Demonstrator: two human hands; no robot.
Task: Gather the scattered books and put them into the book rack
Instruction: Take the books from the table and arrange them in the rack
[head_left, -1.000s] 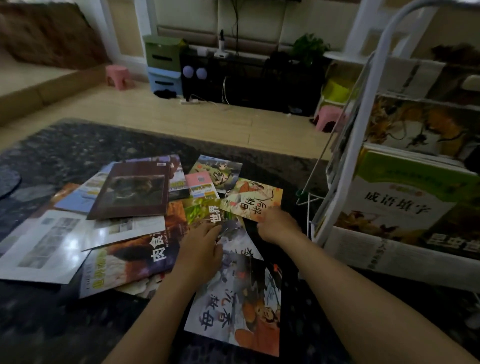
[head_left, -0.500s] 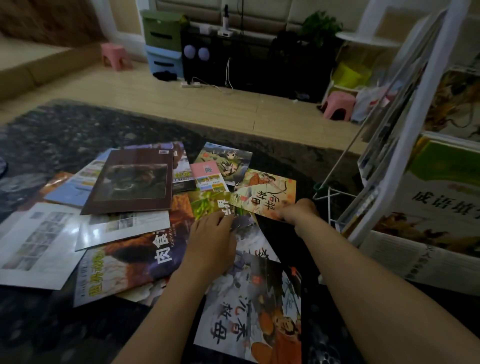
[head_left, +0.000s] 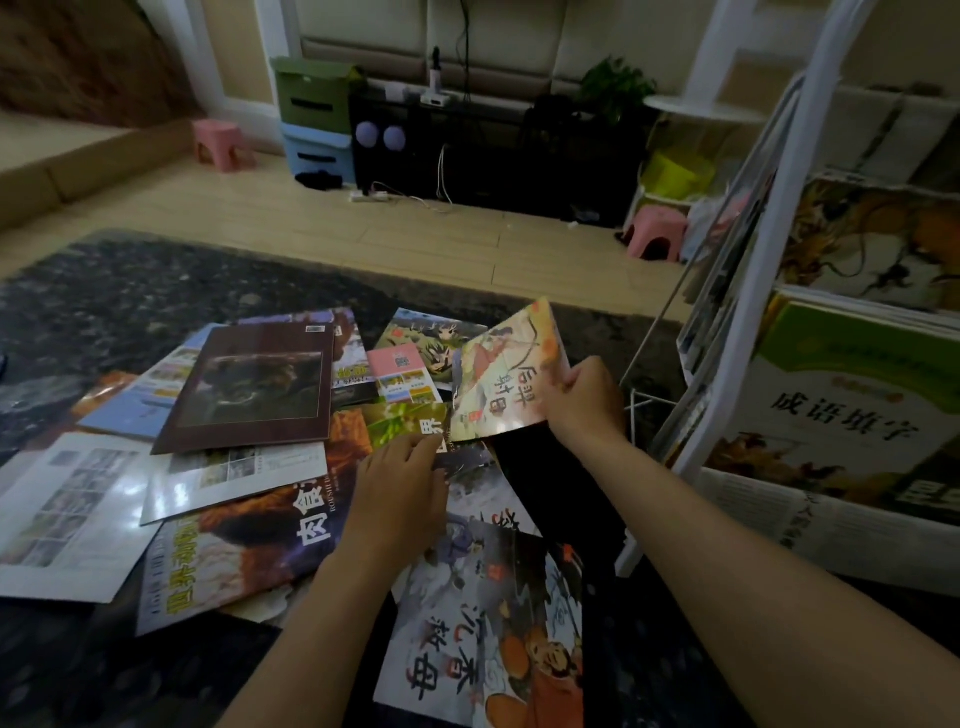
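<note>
The right hand (head_left: 584, 400) is clamped on the right edge of the archer book (head_left: 501, 376), thumb on the cover and fingers behind. A second ago this book lay flat on the pile (head_left: 244, 540) with the hand only at its corner; now it is off the pile and tilted up, its near corner just above the other covers. The left hand (head_left: 400, 488) has stayed where it was, lying on the pile with fingers relaxed and tips on the green book (head_left: 405, 428), apparently gripping nothing and likely steadying the books below. So one book is picked up and free, while the rest lie scattered on the rug (head_left: 156, 291). The rack (head_left: 748, 291) stands just right of the raised book, already holding several, so the carry across looks short.
</note>
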